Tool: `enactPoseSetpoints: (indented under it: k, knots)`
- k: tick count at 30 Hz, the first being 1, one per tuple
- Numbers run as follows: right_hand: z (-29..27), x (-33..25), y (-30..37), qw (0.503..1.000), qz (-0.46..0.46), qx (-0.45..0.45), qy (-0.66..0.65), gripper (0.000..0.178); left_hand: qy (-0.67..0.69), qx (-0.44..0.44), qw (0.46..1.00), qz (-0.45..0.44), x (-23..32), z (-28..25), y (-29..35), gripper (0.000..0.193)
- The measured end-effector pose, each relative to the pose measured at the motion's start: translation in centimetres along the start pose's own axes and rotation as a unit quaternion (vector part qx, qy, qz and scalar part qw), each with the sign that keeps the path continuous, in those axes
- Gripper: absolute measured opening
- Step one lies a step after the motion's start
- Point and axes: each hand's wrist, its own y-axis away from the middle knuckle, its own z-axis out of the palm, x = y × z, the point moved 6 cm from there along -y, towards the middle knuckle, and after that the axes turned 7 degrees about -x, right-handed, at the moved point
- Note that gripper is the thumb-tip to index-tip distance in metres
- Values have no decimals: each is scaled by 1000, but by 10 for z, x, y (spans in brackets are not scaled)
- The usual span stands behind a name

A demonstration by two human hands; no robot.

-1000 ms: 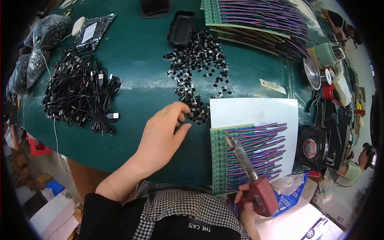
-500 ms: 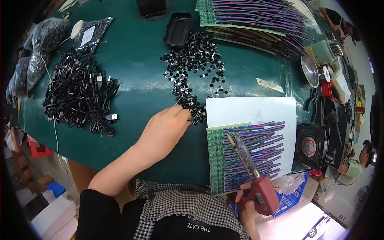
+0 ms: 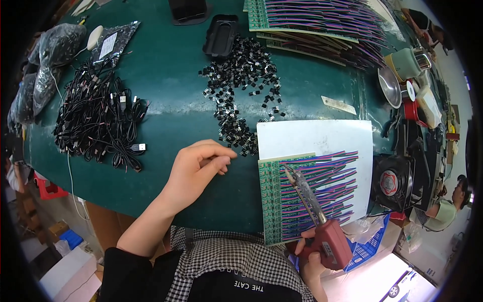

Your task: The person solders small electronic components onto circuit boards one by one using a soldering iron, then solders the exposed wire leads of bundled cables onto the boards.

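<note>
My left hand hovers over the green mat just in front of a pile of small black connectors with metal pins. Its fingers are curled, thumb and fingertips close together; whatever they may pinch is too small to make out. At the lower right, my right hand grips the dark red handle of a soldering gun. The gun's tip points up and left, over the upper part of a green circuit board panel. Rows of coloured ribbon wires run rightward from that panel, which lies on a white sheet.
Black USB cables lie heaped at left beside plastic bags. Behind the connectors sits a black tray. More wired panels are stacked at far right. A fan, a metal bowl and a blade strip are at right.
My left hand has drawn back from the connector pile, toward me and slightly left, and has turned so the thumb shows. The right hand and soldering gun stay nearly still.
</note>
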Motion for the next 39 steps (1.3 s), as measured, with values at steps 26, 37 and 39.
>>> enactPoseSetpoints:
  k: [26, 37, 39]
  knots:
    - [5, 3, -5, 993, 63, -8, 103, 70, 102, -60, 992, -50, -3, 49, -8, 27]
    - [-5, 10, -2, 994, 26, -20, 102, 49, 96, -57, 993, -47, -2, 51, -8, 24]
    - [-5, 12, -2, 994, 32, -25, 102, 50, 96, -55, 993, -43, -3, 51, -8, 24]
